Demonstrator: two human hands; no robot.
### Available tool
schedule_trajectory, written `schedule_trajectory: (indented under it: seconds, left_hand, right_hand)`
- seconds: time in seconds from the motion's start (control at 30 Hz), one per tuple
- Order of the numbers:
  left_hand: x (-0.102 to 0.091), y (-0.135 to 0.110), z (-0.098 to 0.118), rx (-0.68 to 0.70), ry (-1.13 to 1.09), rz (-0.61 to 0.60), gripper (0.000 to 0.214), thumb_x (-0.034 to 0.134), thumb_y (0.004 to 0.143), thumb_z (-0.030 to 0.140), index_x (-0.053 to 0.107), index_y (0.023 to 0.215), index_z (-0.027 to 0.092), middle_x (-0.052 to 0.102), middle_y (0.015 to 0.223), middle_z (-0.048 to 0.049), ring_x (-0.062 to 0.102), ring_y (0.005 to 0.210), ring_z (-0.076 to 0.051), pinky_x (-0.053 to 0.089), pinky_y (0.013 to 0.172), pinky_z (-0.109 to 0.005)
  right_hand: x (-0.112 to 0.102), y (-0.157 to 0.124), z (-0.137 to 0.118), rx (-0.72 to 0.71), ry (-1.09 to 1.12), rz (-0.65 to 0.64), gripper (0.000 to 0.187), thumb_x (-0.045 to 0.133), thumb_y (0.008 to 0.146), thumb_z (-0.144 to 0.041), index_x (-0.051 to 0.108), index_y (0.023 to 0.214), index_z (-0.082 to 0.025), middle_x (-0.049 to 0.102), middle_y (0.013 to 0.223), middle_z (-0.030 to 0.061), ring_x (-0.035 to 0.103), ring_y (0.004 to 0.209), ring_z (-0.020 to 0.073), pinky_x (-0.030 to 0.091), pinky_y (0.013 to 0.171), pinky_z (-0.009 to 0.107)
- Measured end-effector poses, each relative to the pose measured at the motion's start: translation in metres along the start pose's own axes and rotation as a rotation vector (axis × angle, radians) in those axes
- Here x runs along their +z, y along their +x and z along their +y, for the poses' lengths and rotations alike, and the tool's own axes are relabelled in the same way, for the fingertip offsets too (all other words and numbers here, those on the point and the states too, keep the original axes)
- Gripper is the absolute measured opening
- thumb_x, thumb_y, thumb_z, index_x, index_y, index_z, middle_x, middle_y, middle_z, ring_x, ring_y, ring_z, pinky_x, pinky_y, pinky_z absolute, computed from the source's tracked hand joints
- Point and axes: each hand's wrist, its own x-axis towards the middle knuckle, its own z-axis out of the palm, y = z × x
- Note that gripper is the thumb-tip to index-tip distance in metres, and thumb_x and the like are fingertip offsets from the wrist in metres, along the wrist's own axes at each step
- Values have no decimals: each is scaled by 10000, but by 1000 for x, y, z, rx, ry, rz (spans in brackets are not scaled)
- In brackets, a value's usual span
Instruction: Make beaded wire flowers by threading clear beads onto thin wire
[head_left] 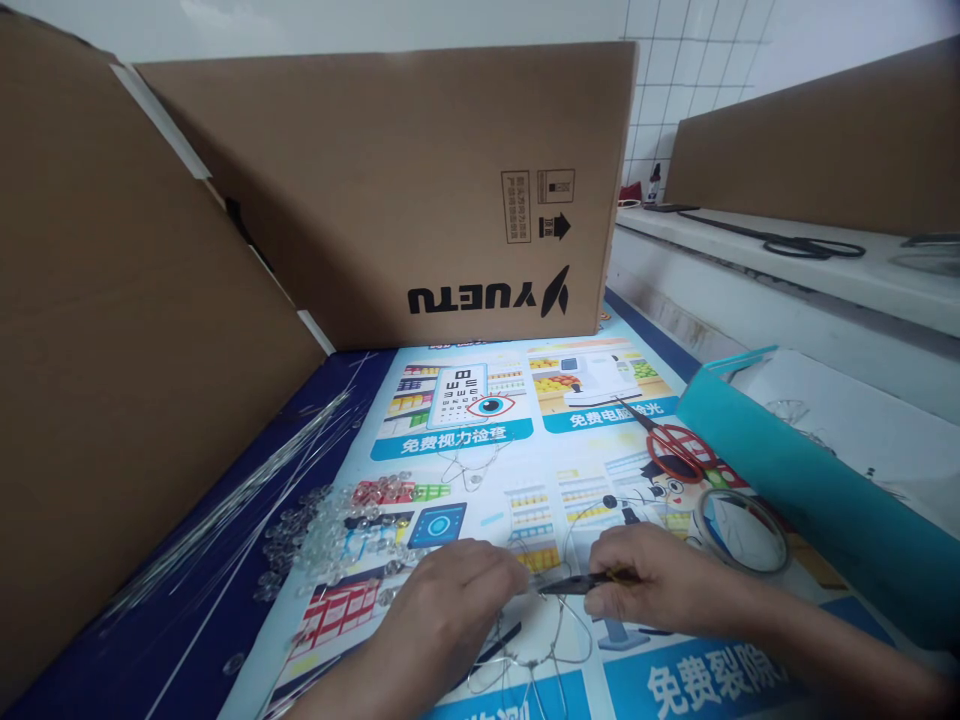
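Head view, single entry:

Left hand (457, 600): fingers drawn together on a bent wire frame (532, 663), just beside the plier tips; exact pinch point hidden behind the fingers

Right hand (652, 575): closed round the handles of dark pliers (574, 584), yellow showing at the grip; whether the jaws bite the wire, cannot tell

Wire frame, position: looped, at the near edge of the view between the two hands, spreading from the plier tips toward the wearer

Key relation: pliers' long axis runs crosswise, nearly level, tips aimed left at the left fingertips; wire loops lie below the tips on the wearer's side; left hand nearer to the frame, right hand set back by the pliers' length

Surroundings: clear beads (330, 540), heaped left of the hands; straight wires (225, 510), bundled farther left; second wire piece (471, 468), beyond the left hand; red-handled scissors (679, 452) and a tape roll (739, 532), beyond the right hand; teal box (795, 510), at right; cardboard panel (375, 200), upright behind
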Motion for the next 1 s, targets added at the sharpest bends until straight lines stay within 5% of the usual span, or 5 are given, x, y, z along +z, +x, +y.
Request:
schedule_trajectory:
  seconds: [1.0]
  left_hand:
    - [1,-2,-3,-12,6,-27,211,404,875,72,554,923,214,684,829,-9,604,711,-177,443,649,-286]
  right_hand:
    - [-2,1,-1,16,-13,-19,352,496,851,-494,539,709,-174,506,637,-37,453,594,93,245,481,191]
